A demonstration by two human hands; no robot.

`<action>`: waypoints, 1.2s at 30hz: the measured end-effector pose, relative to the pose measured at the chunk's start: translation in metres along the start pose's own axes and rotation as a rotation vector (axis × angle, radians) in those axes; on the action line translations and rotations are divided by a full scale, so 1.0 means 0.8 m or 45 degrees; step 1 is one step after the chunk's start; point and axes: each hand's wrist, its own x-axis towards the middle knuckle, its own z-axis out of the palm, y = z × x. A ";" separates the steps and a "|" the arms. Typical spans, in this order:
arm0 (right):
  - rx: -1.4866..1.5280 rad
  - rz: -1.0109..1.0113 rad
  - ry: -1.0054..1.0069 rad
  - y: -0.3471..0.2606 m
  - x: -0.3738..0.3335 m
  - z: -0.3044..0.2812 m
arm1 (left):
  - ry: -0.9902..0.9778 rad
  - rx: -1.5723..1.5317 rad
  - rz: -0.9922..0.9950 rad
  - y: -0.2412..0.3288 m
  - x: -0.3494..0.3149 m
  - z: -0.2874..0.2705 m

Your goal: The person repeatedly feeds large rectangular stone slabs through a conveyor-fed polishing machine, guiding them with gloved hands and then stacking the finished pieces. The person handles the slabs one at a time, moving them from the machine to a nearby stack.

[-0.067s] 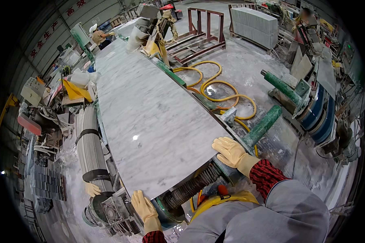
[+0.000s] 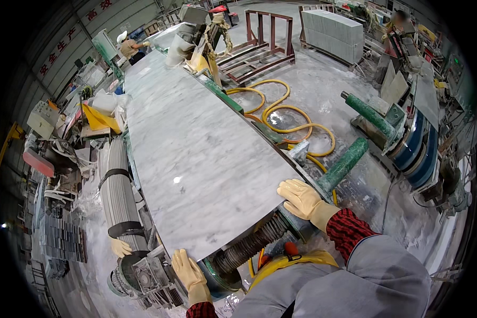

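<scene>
A long grey-veined marble slab (image 2: pixel 206 148) lies flat before me, its narrow end nearest. My left hand (image 2: pixel 190 276), in a cream rubber glove, rests at the slab's near left corner with its fingers stretched forward. At the near right corner lies my right hand (image 2: pixel 305 202), gloved alike, its fingers extended and touching the slab's edge. Neither hand has anything wrapped in its fingers. Below the near edge, between the hands, runs a dark ribbed roller (image 2: pixel 252 245). Part of a yellow apron (image 2: pixel 297 261) shows at my waist.
Left of the slab stand a banded grey bundle (image 2: pixel 117 191), a motor (image 2: pixel 152 278) and another cream glove (image 2: pixel 121 247). To the right are a green cylinder (image 2: pixel 344 164), a looped yellow hose (image 2: pixel 302 127) and a metal rack (image 2: pixel 270 47). A co-worker (image 2: pixel 131 49) is at the far end.
</scene>
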 end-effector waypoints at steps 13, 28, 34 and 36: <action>-0.009 -0.017 0.023 -0.004 -0.003 -0.004 | 0.064 0.007 0.052 0.006 -0.004 -0.003; 0.010 -0.008 -0.019 -0.001 -0.015 0.000 | 0.079 -0.019 0.033 0.013 -0.013 -0.007; -0.019 -0.022 0.014 0.001 -0.020 0.006 | 0.108 -0.012 0.064 0.008 -0.017 -0.003; 0.004 0.012 -0.052 -0.003 -0.016 0.000 | 0.102 -0.004 0.066 0.008 -0.018 -0.004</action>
